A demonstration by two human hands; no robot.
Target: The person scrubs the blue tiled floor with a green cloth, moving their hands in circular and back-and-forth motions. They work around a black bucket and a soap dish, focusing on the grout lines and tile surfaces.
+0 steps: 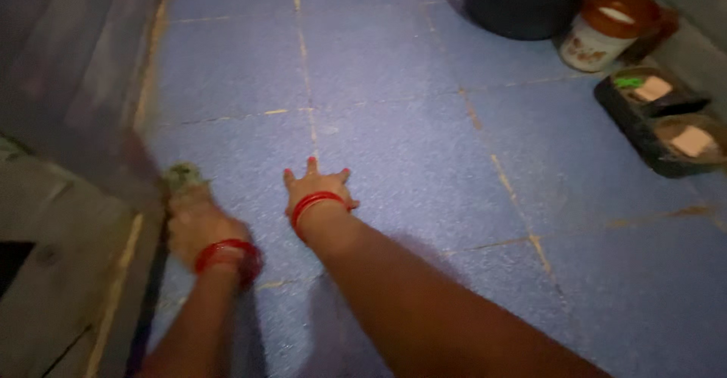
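Open blue tile floor [394, 143] ahead; wall [68, 82] left, containers [659, 117] far right.

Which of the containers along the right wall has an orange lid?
The white round tub with the orange lid, between the big dark pot and the two black trays, which hold pale blocks.

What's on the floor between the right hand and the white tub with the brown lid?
Nothing: in the head view only bare blue tiles and grout lines lie between right hand and tub.
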